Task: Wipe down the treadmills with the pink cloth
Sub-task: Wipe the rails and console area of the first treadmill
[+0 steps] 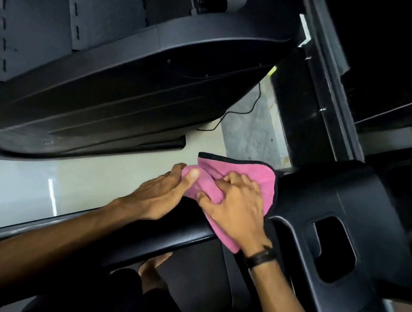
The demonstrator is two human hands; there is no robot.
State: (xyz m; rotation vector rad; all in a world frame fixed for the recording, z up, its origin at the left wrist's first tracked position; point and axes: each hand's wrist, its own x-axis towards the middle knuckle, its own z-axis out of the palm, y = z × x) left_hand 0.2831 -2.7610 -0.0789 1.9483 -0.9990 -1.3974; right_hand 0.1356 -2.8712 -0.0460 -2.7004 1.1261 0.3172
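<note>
A pink cloth [260, 180] with a dark hem lies bunched over the black handrail [161, 232] of the treadmill in front of me, where the rail meets the console [343, 230]. My left hand [161, 194] pinches the cloth's left edge between thumb and fingers. My right hand [237, 208], with a black band on its wrist, lies on top of the cloth, its fingers curled into the folds and gripping it. The lower corner of the cloth hangs down under my right wrist.
A second black treadmill [118, 89] with a ridged belt fills the upper left. Pale floor [22, 181] and a thin black cable [249, 106] lie between the machines. A cup-holder recess [332, 249] sits in the console. My bare foot [155, 271] shows below the rail.
</note>
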